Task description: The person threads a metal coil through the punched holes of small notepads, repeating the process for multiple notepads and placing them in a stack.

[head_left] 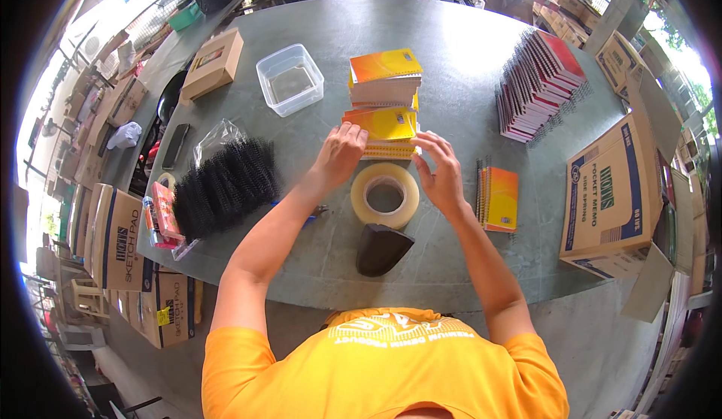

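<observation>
Two piles of small yellow-orange memo pads stand one behind the other at the middle of the table, a near pile [391, 124] and a far pile [386, 66]. My left hand [344, 148] has its fingers closed on the left edge of the near pile. At that pile's right edge is my right hand [440, 165], its thumb and fingers apart and the fingertips at the pad edges. Just in front of the pads lies a wide roll of clear tape [361, 202]. A black wedge-shaped object [383, 251] touches the roll's near side.
Right of my forearm lie spiral-bound orange memo pads [499, 199]. Farther right are a red-covered notebook stack [538, 88] and an open carton [613, 193]. On the left are black spiral coils [226, 186], a clear plastic tub [290, 81] and a brown box [213, 63].
</observation>
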Tool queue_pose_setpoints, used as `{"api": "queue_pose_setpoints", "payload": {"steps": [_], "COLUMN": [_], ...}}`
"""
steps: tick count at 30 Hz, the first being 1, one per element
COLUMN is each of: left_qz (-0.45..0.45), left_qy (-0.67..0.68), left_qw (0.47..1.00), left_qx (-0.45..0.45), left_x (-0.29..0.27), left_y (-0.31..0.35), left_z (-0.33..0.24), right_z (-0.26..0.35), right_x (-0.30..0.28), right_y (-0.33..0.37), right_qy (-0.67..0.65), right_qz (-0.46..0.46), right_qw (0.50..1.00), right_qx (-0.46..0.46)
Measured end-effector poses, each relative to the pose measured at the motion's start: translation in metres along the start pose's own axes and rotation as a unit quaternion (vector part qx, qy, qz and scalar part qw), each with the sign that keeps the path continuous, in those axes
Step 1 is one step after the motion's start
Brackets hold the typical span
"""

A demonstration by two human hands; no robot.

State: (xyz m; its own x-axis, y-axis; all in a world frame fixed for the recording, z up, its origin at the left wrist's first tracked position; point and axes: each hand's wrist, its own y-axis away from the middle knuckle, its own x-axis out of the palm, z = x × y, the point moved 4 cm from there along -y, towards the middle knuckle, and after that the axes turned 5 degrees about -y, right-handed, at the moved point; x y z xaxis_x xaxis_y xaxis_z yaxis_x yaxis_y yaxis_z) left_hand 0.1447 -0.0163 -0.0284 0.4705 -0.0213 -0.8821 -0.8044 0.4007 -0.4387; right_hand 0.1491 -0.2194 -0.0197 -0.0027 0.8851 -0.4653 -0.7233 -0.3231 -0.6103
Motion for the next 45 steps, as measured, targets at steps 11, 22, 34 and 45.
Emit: {"api": "queue_pose_setpoints", "payload": {"steps": [11, 22, 34, 45], "left_qz": [-0.062, 0.058, 0.113, 0.306], "left_qy": [0.25, 0.72, 0.636, 0.018], "left_qw": [0.965, 0.634, 0.735, 0.869], "left_qx": [-0.053, -0.275, -0.206, -0.388], "left_x": [-0.071, -0.001, 0.014, 0.034], "left_y": [0.0, 0.052, 0.068, 0.111], "left_z": [-0.012, -0.044, -0.046, 0.106], "right_z": [-0.004, -0.009, 0.084, 0.062], "right_x": [-0.015, 0.02, 0.01, 0.038], "right_y": [0.0, 0.049, 0.007, 0.026], "right_qy": [-0.197, -0.424, 0.108, 0.119], "right_qz": [0.058, 0.007, -0.012, 0.211], "right_qw": [0.967, 0.867, 0.991, 0.97], "right_qx": [0.154, 0.261, -0.081, 0.0]}}
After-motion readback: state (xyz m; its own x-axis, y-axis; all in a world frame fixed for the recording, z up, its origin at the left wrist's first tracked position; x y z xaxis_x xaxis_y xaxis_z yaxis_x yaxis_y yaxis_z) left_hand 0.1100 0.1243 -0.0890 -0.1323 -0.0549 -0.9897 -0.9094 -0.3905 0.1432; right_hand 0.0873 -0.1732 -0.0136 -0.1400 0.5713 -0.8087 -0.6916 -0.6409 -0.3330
